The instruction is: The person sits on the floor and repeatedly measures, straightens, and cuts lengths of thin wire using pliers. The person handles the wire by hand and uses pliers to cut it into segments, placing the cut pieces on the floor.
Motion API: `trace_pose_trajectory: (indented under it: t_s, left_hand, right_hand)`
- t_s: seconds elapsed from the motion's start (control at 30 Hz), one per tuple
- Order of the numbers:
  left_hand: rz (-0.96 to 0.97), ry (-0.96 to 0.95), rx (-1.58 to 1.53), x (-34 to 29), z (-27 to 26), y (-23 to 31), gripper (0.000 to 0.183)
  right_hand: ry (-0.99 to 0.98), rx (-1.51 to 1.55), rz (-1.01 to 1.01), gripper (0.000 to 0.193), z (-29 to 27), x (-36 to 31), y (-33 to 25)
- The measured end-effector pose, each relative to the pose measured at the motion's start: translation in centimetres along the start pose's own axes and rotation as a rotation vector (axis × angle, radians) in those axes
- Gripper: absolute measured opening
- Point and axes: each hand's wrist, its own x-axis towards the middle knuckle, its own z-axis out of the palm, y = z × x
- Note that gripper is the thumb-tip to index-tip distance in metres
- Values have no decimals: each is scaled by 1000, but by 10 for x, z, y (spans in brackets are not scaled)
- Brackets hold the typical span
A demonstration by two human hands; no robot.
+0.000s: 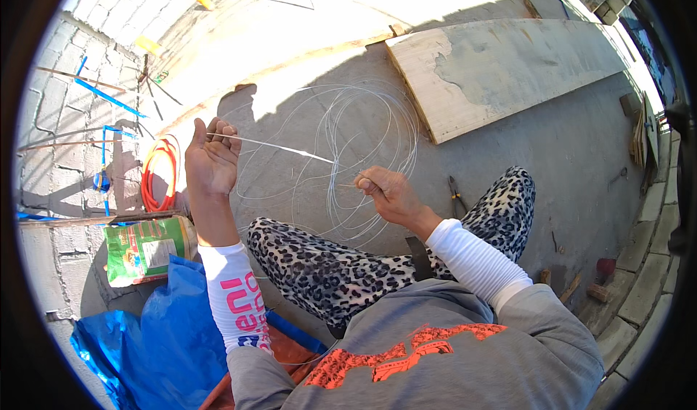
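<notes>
A thin whitish wire (305, 153) runs from the curled fingers of my left hand (210, 164) down toward my right hand. The left palm is turned up, with the thumb sticking out. My right hand (392, 193) is closed in a pinch on the wire strands, thumb against the forefinger. Loose loops of the same wire (335, 161) spread over the concrete floor in front of my crossed legs. Pliers with dark handles (455, 194) lie on the floor beside my right knee, apart from both hands.
A wide wooden board (508, 68) lies at the back right. Left of me are an orange coiled hose (151, 174), a green bag (145, 250), blue plastic sheeting (174, 330) and a block wall (69, 148). Wood scraps (570, 288) lie at the right.
</notes>
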Motion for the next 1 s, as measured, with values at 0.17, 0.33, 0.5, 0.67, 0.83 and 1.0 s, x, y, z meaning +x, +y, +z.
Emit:
trace_pose_trajectory:
  t_s: [0.17, 0.33, 0.5, 0.67, 0.83, 1.0]
  left_hand:
    - [449, 144, 543, 11, 12, 3, 47]
    - [761, 280, 1402, 25, 7, -21, 73]
    - [245, -61, 1576, 38, -84, -77, 62]
    - [-145, -159, 1617, 32, -153, -147, 60]
    - [74, -433, 1819, 10, -145, -250, 68]
    - [-38, -589, 1954, 12, -129, -311, 55]
  right_hand:
    - [304, 466, 107, 27, -133, 38, -81]
    - [170, -193, -245, 29, -227, 41, -151]
    - [-70, -719, -193, 12, -301, -14, -177]
    - [-315, -1047, 252, 6, -309, -113, -151]
    - [-294, -981, 364, 8, -305, -196, -96]
    - [-144, -870, 567, 13, -322, -260, -82]
